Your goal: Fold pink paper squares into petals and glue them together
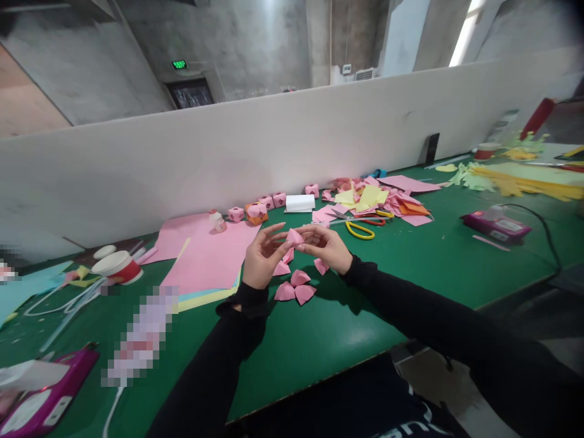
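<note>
Between the fingertips of both hands is a small folded pink paper piece (294, 236), held up above the green table. My left hand (263, 258) pinches it from the left with thumb and fingers. From the other side my right hand (329, 248) grips it the same way. Just below lie several more folded pink paper pieces (296, 288), three of them grouped with their points together. Another pink piece (321, 266) lies under my right hand, partly hidden by it.
Pink paper sheets (214, 255) and a small glue bottle (218, 221) lie left. Behind are pink paper boxes (279, 199), a white folded paper (300, 203), yellow-handled scissors (360, 230) and paper scraps (371, 196). A paper cup (119, 267) stands left; a purple device (496, 225) sits right.
</note>
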